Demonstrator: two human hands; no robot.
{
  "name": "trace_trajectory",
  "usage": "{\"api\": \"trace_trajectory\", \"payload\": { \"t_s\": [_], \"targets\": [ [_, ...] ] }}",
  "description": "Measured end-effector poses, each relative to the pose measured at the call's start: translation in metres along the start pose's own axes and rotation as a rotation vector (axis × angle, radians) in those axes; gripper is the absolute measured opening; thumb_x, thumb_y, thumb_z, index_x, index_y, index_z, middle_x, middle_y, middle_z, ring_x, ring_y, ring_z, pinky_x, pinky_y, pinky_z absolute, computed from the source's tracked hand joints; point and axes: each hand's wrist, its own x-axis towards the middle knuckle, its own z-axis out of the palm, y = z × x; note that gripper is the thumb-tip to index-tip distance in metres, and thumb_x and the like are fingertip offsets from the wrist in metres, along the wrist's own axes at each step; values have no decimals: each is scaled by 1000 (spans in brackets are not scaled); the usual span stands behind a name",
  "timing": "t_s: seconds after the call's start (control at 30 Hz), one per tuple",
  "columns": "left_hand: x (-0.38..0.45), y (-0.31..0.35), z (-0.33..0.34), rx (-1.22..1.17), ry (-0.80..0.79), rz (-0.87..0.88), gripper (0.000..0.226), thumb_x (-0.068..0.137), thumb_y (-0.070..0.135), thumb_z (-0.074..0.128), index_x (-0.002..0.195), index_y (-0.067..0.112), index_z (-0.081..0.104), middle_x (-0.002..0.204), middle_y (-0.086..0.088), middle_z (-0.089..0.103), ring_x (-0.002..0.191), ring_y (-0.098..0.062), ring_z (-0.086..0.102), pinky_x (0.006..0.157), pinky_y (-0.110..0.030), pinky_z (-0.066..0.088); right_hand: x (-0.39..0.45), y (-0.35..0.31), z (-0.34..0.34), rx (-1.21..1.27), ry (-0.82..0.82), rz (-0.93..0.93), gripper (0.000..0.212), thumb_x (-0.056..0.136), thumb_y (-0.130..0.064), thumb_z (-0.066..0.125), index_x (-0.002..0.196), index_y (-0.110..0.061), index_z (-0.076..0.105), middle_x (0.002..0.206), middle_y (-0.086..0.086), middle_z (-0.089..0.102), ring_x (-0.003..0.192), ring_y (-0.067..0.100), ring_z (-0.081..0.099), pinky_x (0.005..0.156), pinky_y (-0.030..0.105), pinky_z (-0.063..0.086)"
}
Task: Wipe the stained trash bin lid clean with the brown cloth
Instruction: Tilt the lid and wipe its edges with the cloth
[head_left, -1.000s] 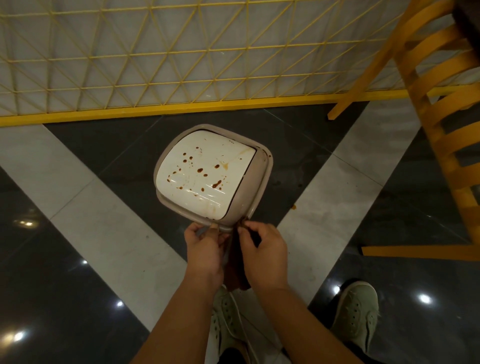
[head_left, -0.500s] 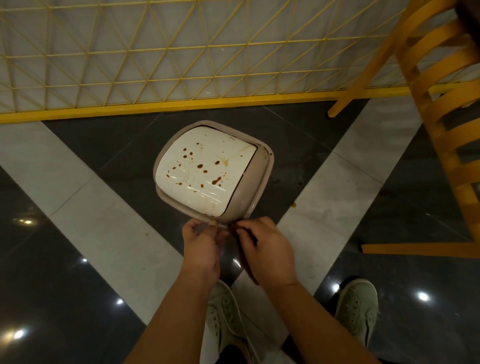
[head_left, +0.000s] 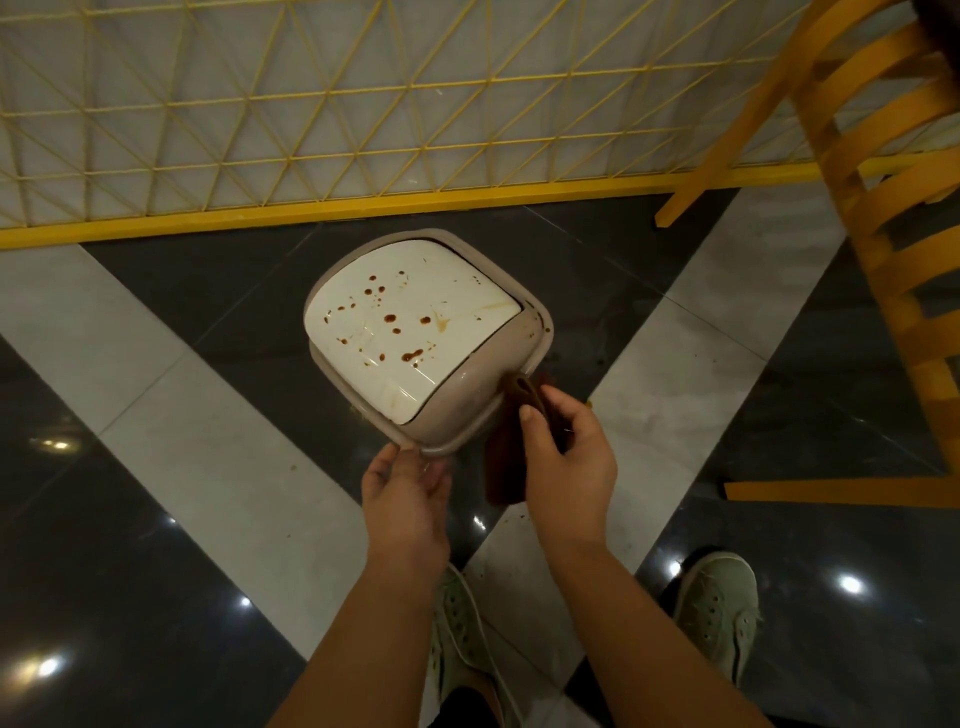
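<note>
A beige trash bin stands on the floor, and its white lid (head_left: 415, 322) carries several brown stain spots and streaks. My right hand (head_left: 563, 457) grips the brown cloth (head_left: 506, 467) at the bin's near right edge; the cloth's top touches the beige rim and the rest hangs down. Just below the bin's near rim (head_left: 441, 447) is my left hand (head_left: 408, 493), fingers loosely curved and fingertips at the rim, with nothing in it.
A yellow wire fence (head_left: 363, 130) on a yellow base rail runs behind the bin. A yellow slatted chair (head_left: 893, 208) stands at the right. The floor is dark glossy tile with pale stripes (head_left: 171, 395). My green shoes (head_left: 719, 613) are below.
My hands have parted: the right hand has carried the cloth up and to the right, to the bin's edge. The left hand has let go of the cloth and stays by the near rim.
</note>
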Motion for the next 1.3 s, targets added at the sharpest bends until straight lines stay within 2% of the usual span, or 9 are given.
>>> {"api": "trace_trajectory", "payload": {
  "t_s": [0.17,0.33,0.57,0.7,0.77,0.87,1.0,1.2,1.3],
  "targets": [
    [-7,-2,15,13,39,-40,31,97,11,50,126,21,46,109,-10,61,91,-24,64,71,-40,56,-23,-9,27,-40,-115,-83,21,87,-25,65,99,-42,59,106,-17,62,103,0,57,91,28,52],
    [-5,8,4,55,-11,43,30,99,5,44,128,15,41,94,-11,64,87,-23,66,94,-43,51,34,-27,16,18,40,-69,19,89,-26,63,107,-31,66,108,-11,64,100,3,60,90,32,54],
    [-4,10,3,27,-51,54,28,99,7,46,125,17,43,96,-10,65,90,-23,67,93,-42,51,40,-32,18,-57,43,-42,26,92,-30,59,118,-28,63,114,-8,62,103,6,58,91,34,53],
    [1,10,2,54,-63,77,34,98,3,45,130,13,42,88,-10,63,74,-17,64,74,-33,57,-8,-37,25,-83,-147,-273,23,91,-24,61,113,-29,64,111,-13,58,102,-2,55,89,19,50],
    [0,10,2,57,-64,74,32,98,3,46,128,14,43,90,-10,63,79,-19,64,84,-37,55,3,-43,24,-113,-122,-315,24,91,-25,62,114,-27,65,109,-11,58,100,0,56,89,21,50],
    [-3,11,4,43,-87,78,26,100,4,44,122,16,43,93,-9,64,86,-22,65,96,-42,49,48,-43,18,-166,-14,-210,26,91,-28,60,117,-24,65,108,-10,58,98,3,57,92,27,51],
    [-3,11,6,44,-80,87,25,100,5,44,122,17,43,98,-8,64,91,-22,66,97,-42,49,66,-31,15,-214,33,-76,30,92,-31,57,122,-26,62,114,-6,60,101,10,59,92,36,53],
    [1,8,6,57,-77,100,26,99,2,45,120,16,44,94,-8,63,84,-18,65,78,-32,55,-1,-34,18,-245,-147,-456,25,93,-23,58,118,-25,63,108,-14,54,100,-2,53,89,10,44],
    [0,9,6,47,-96,91,26,99,2,44,122,16,43,96,-9,64,88,-21,66,87,-37,54,21,-40,17,-293,-115,-461,26,93,-24,58,119,-21,64,108,-10,56,95,-2,52,87,9,43]
  ]
}}
